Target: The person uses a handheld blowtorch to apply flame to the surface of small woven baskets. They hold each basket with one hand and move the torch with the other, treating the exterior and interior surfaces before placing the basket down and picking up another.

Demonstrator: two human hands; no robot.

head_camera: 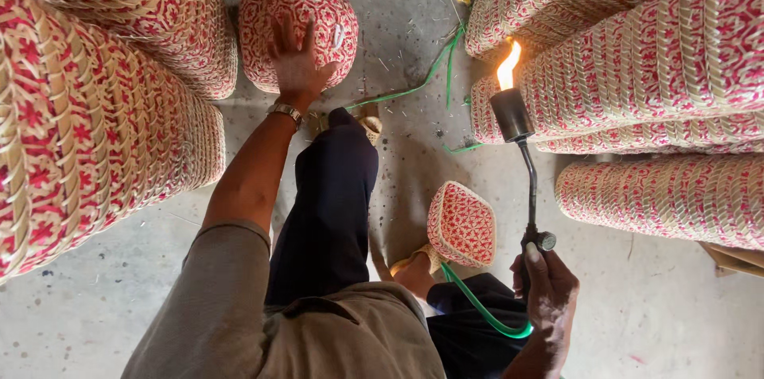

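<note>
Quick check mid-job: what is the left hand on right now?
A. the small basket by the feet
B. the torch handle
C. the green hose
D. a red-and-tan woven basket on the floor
D: the left hand lies spread on the woven basket on the floor, while the right hand holds the lit gas torch.

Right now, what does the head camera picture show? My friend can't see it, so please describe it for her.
A person's right hand holds a lit gas torch with a green hose, while the left hand rests on a red-and-tan woven basket on the concrete floor. Stacks of matching baskets stand on both sides.
</note>
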